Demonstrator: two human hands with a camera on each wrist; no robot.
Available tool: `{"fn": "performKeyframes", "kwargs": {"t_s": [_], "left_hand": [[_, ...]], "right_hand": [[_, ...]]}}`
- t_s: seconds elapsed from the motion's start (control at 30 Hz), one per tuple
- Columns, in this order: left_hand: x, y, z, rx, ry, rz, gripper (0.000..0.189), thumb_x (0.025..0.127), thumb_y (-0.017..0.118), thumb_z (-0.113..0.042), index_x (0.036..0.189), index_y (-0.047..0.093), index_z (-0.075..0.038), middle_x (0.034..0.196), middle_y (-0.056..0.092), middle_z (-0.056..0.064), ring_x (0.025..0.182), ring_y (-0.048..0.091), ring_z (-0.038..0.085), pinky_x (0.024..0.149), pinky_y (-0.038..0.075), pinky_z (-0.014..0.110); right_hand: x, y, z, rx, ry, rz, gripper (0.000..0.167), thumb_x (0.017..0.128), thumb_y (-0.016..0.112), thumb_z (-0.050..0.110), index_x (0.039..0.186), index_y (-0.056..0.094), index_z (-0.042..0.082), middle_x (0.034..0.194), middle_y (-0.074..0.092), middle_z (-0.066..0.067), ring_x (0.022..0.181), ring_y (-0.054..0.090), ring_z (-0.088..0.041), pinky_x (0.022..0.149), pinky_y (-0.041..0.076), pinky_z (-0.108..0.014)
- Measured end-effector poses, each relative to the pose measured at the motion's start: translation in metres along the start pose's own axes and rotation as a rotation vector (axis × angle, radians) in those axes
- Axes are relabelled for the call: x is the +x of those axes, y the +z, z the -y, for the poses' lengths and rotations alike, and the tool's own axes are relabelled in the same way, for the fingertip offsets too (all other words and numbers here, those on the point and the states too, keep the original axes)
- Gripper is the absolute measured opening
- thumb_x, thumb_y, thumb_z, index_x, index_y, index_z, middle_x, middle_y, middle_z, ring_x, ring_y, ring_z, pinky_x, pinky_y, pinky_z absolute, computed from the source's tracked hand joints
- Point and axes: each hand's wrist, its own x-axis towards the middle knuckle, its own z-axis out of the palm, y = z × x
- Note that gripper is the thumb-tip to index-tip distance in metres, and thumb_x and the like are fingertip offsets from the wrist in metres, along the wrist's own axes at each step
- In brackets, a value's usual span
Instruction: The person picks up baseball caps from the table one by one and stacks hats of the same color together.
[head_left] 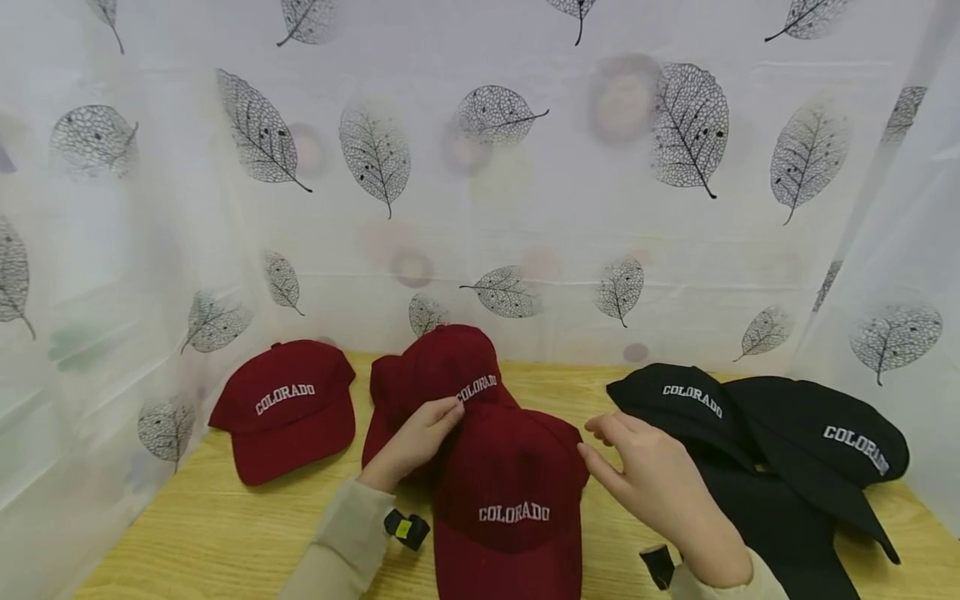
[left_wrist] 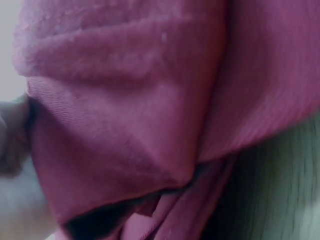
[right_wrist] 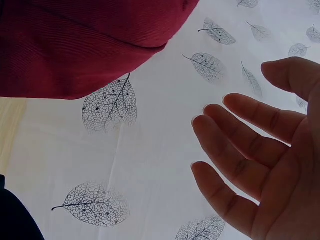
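Observation:
In the head view a red baseball cap (head_left: pixel 512 467) with white COLORADO lettering is at the front middle, its brim toward me. My left hand (head_left: pixel 416 437) grips this cap at its left side. Its red fabric (left_wrist: pixel 125 115) fills much of the left wrist view, where only part of the hand shows at the left edge. My right hand (head_left: pixel 648 475) is held just right of the cap and holds nothing. In the right wrist view its fingers (right_wrist: pixel 235 145) are spread and apart from the cap. Behind the front cap sits another red cap (head_left: pixel 450 358), partly covered.
A third red cap (head_left: pixel 292 408) lies at the left on the wooden table (head_left: pixel 195 533). Black COLORADO caps (head_left: pixel 817 408) overlap at the right, close to my right forearm. A white leaf-printed curtain (head_left: pixel 480 208) encloses the back and sides.

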Motion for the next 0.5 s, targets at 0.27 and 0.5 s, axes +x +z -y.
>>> {"fn": "performKeyframes", "kwargs": {"t_s": [0.27,0.5], "left_hand": [[-0.0019,-0.0016,-0.0019,-0.305,-0.075,-0.002,0.026,0.096,0.037,-0.015,0.076,0.047,-0.002,0.068,0.038,0.002,0.066,0.04,0.013,0.062,0.032,0.025],[-0.0015,-0.0008,-0.0023,-0.284,-0.131,-0.08,0.025,0.094,0.042,-0.016,0.076,0.05,-0.001,0.066,0.038,0.001,0.066,0.039,0.013,0.061,0.031,0.026]], "right_hand": [[0.0003,-0.0001,0.0002,0.014,-0.004,0.004,0.014,0.076,0.068,0.02,0.088,0.063,0.014,0.086,0.061,0.003,0.064,0.051,-0.005,0.056,0.046,-0.024],[0.0001,0.0047,-0.0036,0.019,-0.006,-0.003,0.014,0.076,0.069,0.018,0.087,0.062,0.013,0.084,0.061,0.004,0.068,0.057,-0.008,0.056,0.046,-0.025]]}}
